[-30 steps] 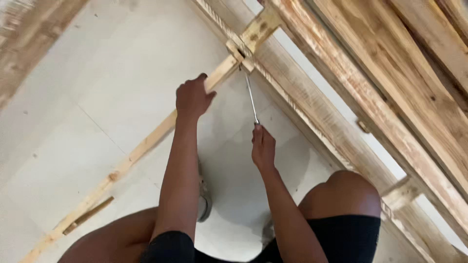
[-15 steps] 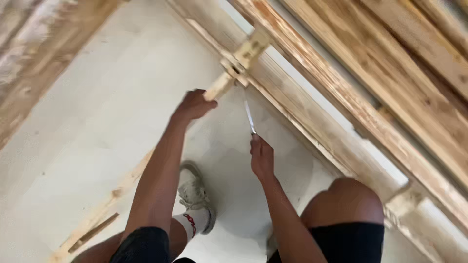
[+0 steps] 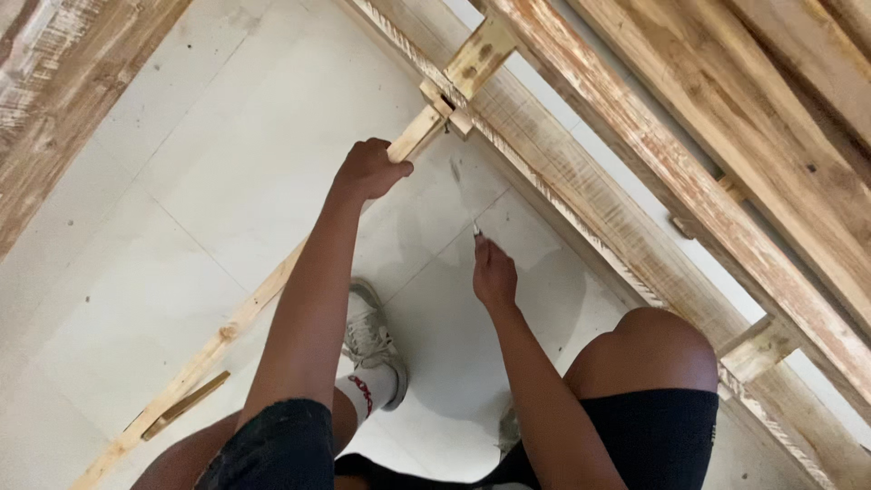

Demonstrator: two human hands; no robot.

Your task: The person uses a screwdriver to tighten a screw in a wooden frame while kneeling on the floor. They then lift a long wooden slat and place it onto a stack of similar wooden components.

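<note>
The left hand (image 3: 370,170) had its fingers wrapped around a thin wooden slat (image 3: 272,290). At four o'clock, the right hand (image 3: 494,274) pinched a thin metal tool (image 3: 475,229), fingers closed.

Pale tiled floor (image 3: 163,181) in even daylight, with weathered wooden beams (image 3: 689,191) alongside.

Tool in right hand (image 3: 494,272): mostly hidden in the fist; only a small blurred tip shows.
Wooden strip (image 3: 272,290): lower end cut off by the bottom edge.
Pallet boards (image 3: 726,181), beyond the strip: run off the right edge.
</note>
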